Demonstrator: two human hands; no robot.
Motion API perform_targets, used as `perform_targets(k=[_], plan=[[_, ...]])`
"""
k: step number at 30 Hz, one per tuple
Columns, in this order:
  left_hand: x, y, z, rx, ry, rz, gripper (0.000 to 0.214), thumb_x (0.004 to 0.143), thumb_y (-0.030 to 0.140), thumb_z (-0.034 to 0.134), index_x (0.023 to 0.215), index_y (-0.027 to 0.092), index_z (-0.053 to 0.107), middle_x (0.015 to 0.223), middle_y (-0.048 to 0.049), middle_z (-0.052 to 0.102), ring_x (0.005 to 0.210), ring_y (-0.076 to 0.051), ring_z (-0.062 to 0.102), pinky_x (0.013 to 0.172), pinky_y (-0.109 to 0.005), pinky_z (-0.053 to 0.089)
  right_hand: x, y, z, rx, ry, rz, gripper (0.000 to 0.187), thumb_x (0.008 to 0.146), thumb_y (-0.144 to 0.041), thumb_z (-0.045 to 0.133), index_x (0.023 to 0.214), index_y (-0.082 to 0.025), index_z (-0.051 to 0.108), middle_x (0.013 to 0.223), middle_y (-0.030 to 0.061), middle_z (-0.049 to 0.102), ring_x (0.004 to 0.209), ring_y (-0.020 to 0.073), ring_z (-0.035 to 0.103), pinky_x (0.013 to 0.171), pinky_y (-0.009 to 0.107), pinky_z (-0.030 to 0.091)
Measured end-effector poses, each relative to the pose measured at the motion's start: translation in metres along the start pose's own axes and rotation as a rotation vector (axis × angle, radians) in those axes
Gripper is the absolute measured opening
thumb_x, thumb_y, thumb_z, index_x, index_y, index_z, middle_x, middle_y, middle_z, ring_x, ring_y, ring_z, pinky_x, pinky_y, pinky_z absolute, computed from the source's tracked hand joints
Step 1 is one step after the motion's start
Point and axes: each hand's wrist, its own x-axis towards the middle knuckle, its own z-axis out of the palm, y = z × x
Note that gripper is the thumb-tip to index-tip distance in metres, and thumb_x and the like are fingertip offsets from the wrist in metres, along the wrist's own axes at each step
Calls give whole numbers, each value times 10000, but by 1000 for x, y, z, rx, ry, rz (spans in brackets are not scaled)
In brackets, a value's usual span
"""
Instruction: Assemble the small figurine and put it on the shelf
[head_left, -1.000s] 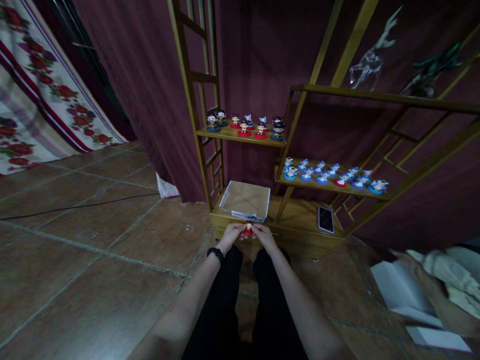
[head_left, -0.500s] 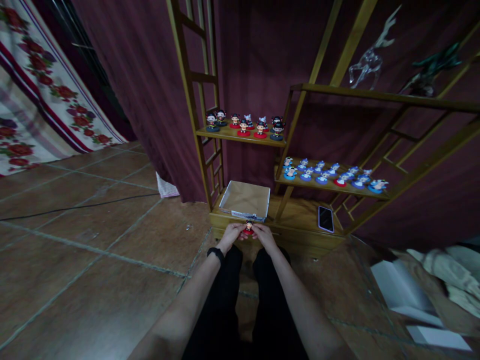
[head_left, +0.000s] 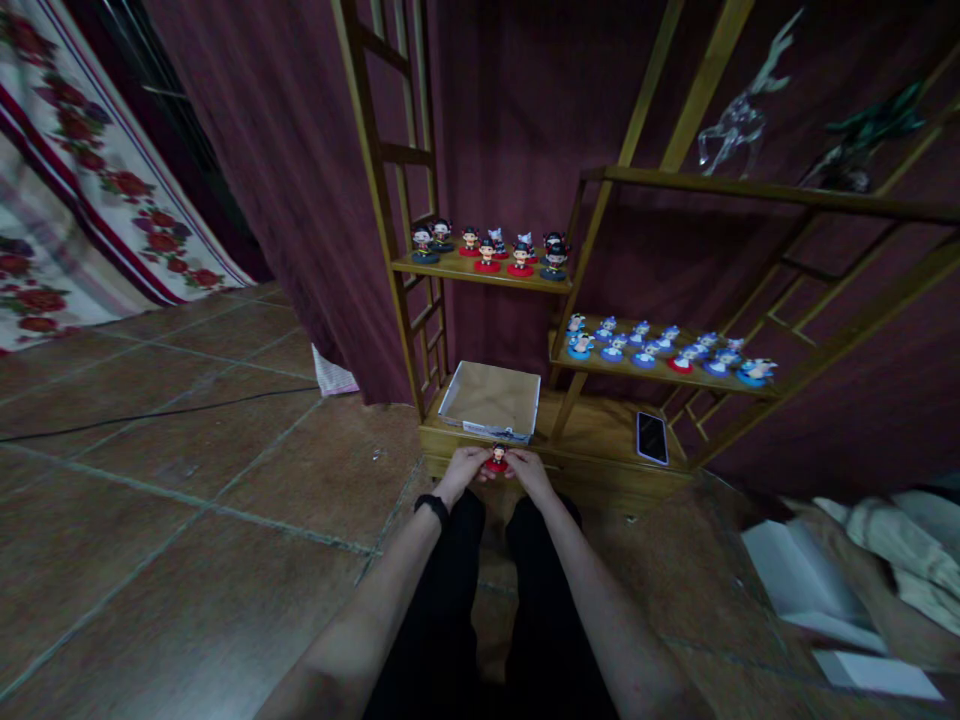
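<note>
Both of my hands meet in front of my knees around a small figurine [head_left: 497, 458] with a dark head and a round red base. My left hand [head_left: 463, 470] pinches its left side and my right hand [head_left: 527, 471] pinches its right side, fingers curled. A black band sits on my left wrist. Just beyond the figurine lies an open cardboard box [head_left: 490, 401] on the bottom board of a wooden shelf unit [head_left: 592, 440].
Several red- and blue-based figurines [head_left: 489, 250] stand on the upper left shelf; several blue-based ones [head_left: 660, 350] line the lower right shelf. A phone [head_left: 652, 438] lies on the bottom board. A glass deer [head_left: 739, 110] tops the shelf. White boxes [head_left: 806, 585] and cloth lie at right. A cable [head_left: 150, 410] crosses the tiled floor.
</note>
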Motion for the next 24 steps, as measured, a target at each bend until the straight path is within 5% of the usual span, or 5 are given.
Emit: perform_targets(k=[24], plan=[[3, -3, -1, -12, -8, 7, 368, 657, 434, 619, 744, 77, 635, 650, -86, 663, 487, -100, 591, 447, -172, 412, 3, 7, -1, -10, -43, -35, 221, 684, -301, 496, 688, -166, 670, 646, 9, 654, 504, 113, 565, 542, 250, 493]])
